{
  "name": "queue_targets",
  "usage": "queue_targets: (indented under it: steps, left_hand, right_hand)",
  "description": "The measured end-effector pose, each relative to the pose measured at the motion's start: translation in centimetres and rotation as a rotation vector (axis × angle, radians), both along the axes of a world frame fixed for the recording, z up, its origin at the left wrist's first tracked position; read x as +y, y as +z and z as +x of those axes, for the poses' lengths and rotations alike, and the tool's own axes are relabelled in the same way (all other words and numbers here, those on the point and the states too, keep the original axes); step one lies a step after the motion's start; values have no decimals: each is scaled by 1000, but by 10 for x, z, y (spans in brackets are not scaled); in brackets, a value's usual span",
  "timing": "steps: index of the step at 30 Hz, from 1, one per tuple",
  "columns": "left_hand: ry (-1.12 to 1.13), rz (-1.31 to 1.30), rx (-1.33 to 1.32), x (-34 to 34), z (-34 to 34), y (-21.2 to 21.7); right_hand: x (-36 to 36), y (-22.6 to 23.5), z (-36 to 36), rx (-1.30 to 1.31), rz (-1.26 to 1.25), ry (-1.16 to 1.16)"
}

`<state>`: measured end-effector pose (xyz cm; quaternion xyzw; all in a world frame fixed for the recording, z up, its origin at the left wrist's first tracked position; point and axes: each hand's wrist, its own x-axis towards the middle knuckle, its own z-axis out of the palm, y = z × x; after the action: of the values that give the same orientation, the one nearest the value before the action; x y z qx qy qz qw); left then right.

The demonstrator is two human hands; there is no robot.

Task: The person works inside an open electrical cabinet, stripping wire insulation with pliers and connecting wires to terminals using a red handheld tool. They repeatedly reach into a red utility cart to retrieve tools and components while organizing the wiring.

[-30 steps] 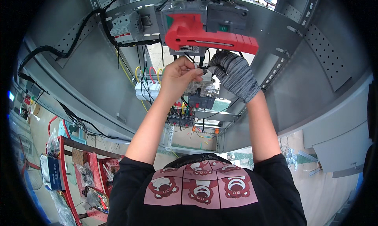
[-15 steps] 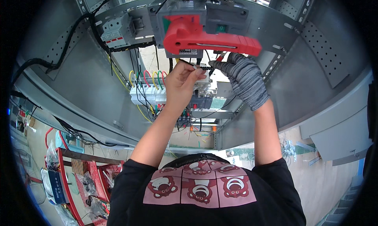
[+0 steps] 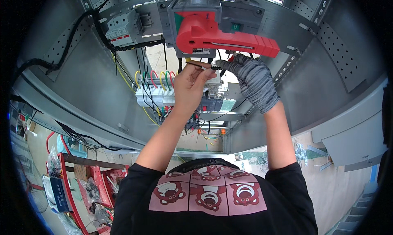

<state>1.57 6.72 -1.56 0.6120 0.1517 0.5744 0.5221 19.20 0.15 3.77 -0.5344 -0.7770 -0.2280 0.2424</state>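
Note:
My bare left hand (image 3: 190, 81) is closed in a pinch at the cabinet's middle, on a thin black wire (image 3: 198, 65) with a ribbed black spiral wrap (image 3: 216, 67) around it. My right hand (image 3: 257, 83), in a grey knit glove, has thumb and forefinger closed at the wrap's other end. A small red piece shows above its fingers; what it belongs to is hidden. Just above both hands, a large red rotary handle (image 3: 245, 41) sticks out from a grey switch (image 3: 239, 16).
White breakers (image 3: 153, 96) with coloured wire loops stand at left below the switch. A white module (image 3: 122, 30) sits on the upper left rail. Black cable bundles (image 3: 57, 66) run along the left wall. Lower left, a red cart (image 3: 73, 194) carries bags and boxes.
The view has shifted slightly, so the handle and switch appear farther right and lower. Both hands keep their grip at the spiral wrap, closer together now.

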Motion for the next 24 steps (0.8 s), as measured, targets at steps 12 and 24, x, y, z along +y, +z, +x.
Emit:
queue_targets:
  steps: [12,24]
  left_hand:
    - [-16,-24,121,6,1,10]
    - [-16,25,225,10,-4,13]
  right_hand:
    - [6,-8,-5,252,70,69]
    - [5,-10,16,443,-69,114]
